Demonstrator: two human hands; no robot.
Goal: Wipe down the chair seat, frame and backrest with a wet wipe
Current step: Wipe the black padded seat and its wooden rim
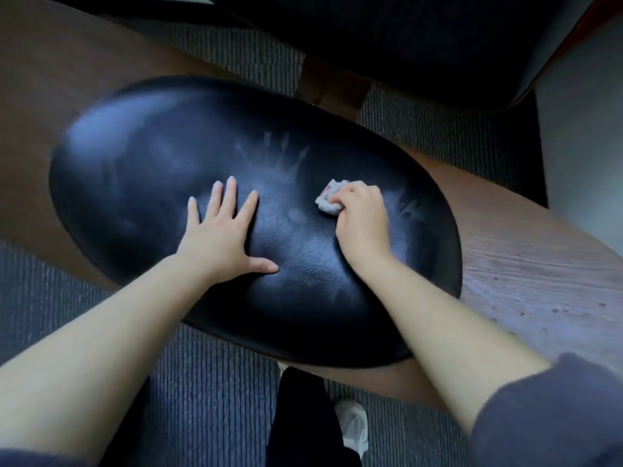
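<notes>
Nearest, striped carpet and a white shoe lay below the seat's front edge. The left hand rested flat on the black seat, fingers straight and spread, holding nothing. Just right of it, the right hand curled its fingers round a crumpled wet wipe, which poked out past the fingertips onto the leather. Seat stretched wide left of the fingers and beyond them. A wooden frame edged the cushion, and a dark chair stood farther off.

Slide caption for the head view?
Right hand holds a crumpled wet wipe on the black seat; left hand lies flat beside it.
</notes>
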